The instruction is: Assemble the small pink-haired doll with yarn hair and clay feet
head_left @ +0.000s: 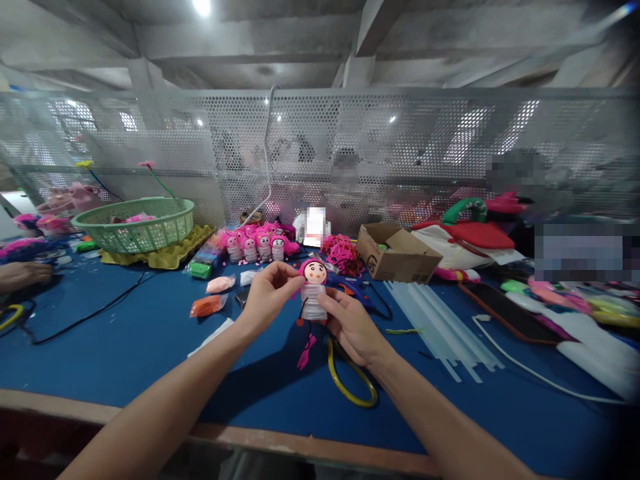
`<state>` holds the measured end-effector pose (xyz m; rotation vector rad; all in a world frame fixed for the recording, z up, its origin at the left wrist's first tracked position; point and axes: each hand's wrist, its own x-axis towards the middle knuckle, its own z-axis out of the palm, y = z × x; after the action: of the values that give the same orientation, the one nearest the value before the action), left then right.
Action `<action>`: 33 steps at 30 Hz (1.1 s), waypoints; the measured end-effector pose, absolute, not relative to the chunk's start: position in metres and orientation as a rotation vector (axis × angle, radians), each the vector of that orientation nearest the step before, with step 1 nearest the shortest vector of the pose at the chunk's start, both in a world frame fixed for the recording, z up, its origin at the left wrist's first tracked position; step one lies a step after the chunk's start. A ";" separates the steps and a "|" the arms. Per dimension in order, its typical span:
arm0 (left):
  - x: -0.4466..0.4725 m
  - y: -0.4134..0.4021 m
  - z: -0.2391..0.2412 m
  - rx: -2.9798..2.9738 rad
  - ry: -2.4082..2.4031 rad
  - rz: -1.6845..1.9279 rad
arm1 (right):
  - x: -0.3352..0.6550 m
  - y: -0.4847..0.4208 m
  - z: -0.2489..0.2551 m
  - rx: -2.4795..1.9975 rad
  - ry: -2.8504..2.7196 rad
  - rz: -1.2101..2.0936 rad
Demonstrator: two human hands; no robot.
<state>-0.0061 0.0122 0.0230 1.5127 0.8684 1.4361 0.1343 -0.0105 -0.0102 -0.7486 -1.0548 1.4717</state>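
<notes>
A small doll (313,301) with a pink hood, a round painted face and a ribbed whitish body is held upright above the blue table. My left hand (275,293) pinches the side of its hood. Around the lower right of its body, my right hand (353,327) has its thumb pressed on the front. Dark thin limbs with orange ends hang from the doll. A bright pink cord bundle (307,352) dangles below it. Under my right hand lies a yellow loop handle (357,397), whose other end is hidden by the hand.
Several similar pink dolls (256,247) stand in a row behind. Left are a green basket (140,230) on an egg tray (160,252) and another person's hand (25,275). Right are a cardboard box (400,260), glue sticks (440,327) and a white cable (530,373).
</notes>
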 end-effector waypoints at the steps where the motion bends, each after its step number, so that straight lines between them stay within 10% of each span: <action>1: -0.006 0.012 0.023 1.527 0.872 1.436 | 0.134 -0.011 -0.010 -0.743 -1.052 1.479; 33: -0.013 0.016 0.024 1.320 0.649 1.183 | 0.138 -0.013 -0.008 -0.773 -1.188 1.296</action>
<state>-0.0132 0.0161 0.0239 1.3199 0.6492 1.1826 0.1375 -0.0130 -0.0085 -0.7725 -1.1877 1.2962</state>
